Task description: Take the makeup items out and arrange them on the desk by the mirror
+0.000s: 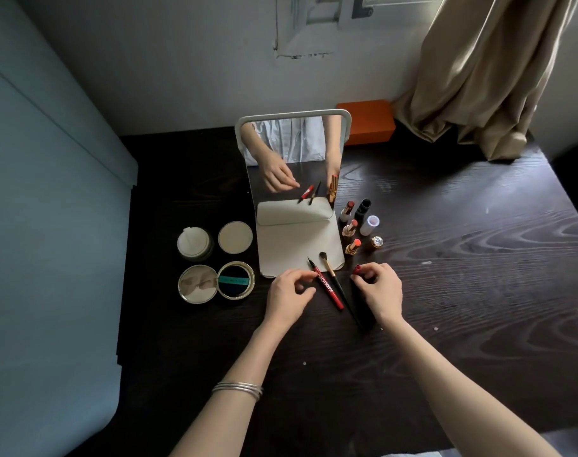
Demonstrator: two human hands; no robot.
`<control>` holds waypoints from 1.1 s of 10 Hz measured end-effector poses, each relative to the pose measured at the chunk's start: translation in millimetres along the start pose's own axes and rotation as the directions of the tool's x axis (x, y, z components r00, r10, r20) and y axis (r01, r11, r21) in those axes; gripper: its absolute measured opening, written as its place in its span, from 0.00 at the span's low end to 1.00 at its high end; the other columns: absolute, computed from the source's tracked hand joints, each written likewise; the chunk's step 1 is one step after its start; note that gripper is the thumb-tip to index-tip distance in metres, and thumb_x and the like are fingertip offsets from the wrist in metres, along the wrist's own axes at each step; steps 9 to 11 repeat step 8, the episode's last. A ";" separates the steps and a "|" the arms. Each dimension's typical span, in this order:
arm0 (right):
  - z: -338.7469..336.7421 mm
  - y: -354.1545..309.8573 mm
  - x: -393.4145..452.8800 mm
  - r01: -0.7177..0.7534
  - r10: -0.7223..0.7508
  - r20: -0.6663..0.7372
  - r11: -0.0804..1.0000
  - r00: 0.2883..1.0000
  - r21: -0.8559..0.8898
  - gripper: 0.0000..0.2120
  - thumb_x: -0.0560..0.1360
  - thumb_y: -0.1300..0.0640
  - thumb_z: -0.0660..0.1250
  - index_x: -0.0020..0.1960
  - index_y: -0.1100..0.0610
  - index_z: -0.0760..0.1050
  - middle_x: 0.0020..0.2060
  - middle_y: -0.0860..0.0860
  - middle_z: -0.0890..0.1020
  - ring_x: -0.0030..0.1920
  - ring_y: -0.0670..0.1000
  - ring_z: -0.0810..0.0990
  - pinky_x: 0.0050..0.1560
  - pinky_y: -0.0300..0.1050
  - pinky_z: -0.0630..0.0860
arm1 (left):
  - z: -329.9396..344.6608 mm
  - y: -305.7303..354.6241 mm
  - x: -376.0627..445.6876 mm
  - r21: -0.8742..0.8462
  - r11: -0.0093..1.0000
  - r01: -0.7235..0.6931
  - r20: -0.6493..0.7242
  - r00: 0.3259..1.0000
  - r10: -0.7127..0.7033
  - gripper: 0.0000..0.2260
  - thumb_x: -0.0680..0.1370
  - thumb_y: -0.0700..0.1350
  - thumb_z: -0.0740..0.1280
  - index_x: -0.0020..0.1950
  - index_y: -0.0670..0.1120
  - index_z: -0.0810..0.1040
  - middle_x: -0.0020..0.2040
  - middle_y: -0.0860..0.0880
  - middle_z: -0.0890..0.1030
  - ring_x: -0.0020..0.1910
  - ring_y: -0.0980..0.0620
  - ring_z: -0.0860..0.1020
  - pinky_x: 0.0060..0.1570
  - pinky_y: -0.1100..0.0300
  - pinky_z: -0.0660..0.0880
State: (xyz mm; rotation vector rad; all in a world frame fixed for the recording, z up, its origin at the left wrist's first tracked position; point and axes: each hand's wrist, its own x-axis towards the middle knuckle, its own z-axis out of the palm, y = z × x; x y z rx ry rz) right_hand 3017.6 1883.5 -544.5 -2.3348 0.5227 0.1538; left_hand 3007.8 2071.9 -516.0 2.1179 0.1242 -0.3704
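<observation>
Right hand pinches red lipstick; left hand touches red liner pen before mirror on surface.

This is a room in a home, set up as a dressing corner: a dark wood-grain counter stands against a plain wall, with a standing mirror, open lipsticks, round compacts and a beige curtain hanging by a window.
</observation>
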 end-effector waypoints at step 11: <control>-9.7 -7.5 -5.0 -0.049 0.043 0.036 0.984 0.998 0.169 0.15 0.66 0.56 0.76 0.51 0.52 0.79 0.44 0.50 0.78 0.47 0.49 0.76 0.53 0.48 0.74 | -12.9 -4.0 -1.3 -0.027 0.999 0.025 -0.015 1.000 -0.025 0.13 0.72 0.39 0.71 0.55 0.48 0.80 0.49 0.51 0.80 0.44 0.59 0.75 0.41 0.75 0.69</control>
